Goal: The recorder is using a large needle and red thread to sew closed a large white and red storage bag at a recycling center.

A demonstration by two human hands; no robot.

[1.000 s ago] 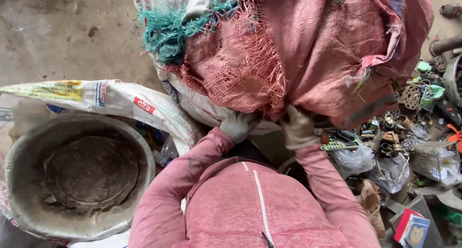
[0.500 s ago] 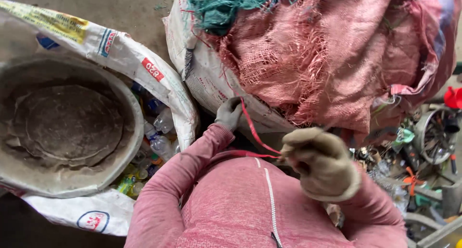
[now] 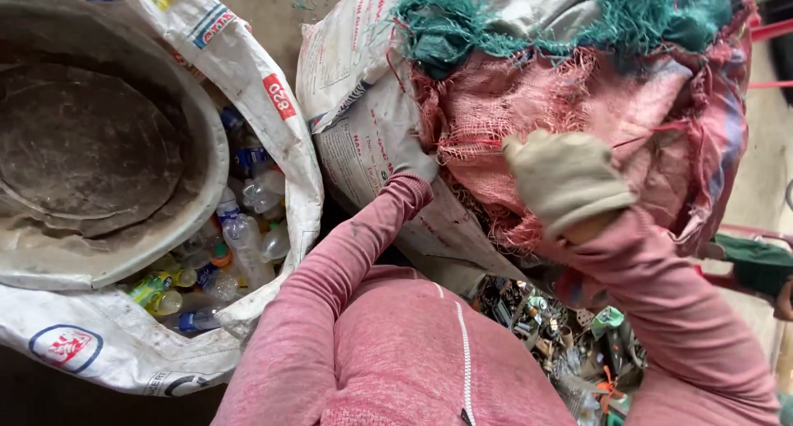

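Bulging at the far right, the big sack of faded pink mesh netting (image 3: 578, 104) with teal netting on top leans over the lap. The gloved right hand (image 3: 566, 182) presses on it, fingers clenched on the mesh and a thin red string (image 3: 475, 141). The left hand is hidden behind the white woven sack (image 3: 363, 145); its fingers' state cannot be told. At left, an open sack of plastic bottles (image 3: 239, 228) holds a grey basin (image 3: 91, 153).

A basin (image 3: 99, 145) sits on bottles (image 3: 244, 228) inside an open sack (image 3: 273, 104) at the frame's left. A stuffed sack (image 3: 372, 104) fills the upper right, netting (image 3: 496, 104) over it. Scrap (image 3: 562, 343) lies at lower right.
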